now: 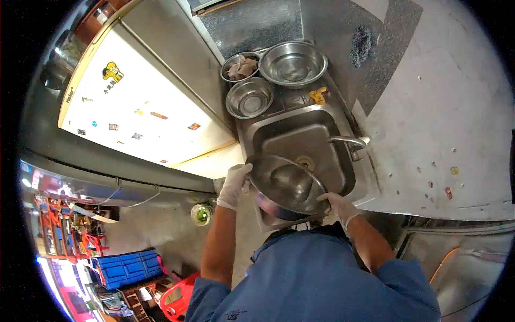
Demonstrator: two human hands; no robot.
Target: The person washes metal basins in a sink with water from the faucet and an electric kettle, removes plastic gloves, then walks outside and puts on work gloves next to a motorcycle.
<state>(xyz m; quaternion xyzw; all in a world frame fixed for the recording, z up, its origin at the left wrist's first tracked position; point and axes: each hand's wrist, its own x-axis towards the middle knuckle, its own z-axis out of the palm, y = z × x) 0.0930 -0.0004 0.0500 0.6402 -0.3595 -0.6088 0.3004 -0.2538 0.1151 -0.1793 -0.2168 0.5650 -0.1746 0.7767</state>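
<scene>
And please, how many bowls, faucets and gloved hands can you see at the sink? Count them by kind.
Bowls: 4 (held bowl, wide bowl, bowl with pale pink pieces, small bowl in front of it)
Faucets: 1 (curved faucet)
Gloved hands: 2 (left hand, right hand)
Total: 7

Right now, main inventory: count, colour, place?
Sink: 1, grey, centre
Faucet: 1, silver, sink's right
Held basin: 1, silver, tilted, sink's near edge
Large basin: 1, silver, behind sink
Small bowls: 2, silver, beside large basin
Pieces: uncounted, pale pink, farther bowl
Crumpled item: 1, yellow, behind sink
Fridge: 1, white, left
Stickers: several, mixed, fridge
Large object: 1, blue, lower left
Chair: 1, red, bottom left
Container: 1, pale, floor, green contents
Left hand: 1, white-gloved, held basin's left
Right hand: 1, white-gloved, held basin's right
</scene>
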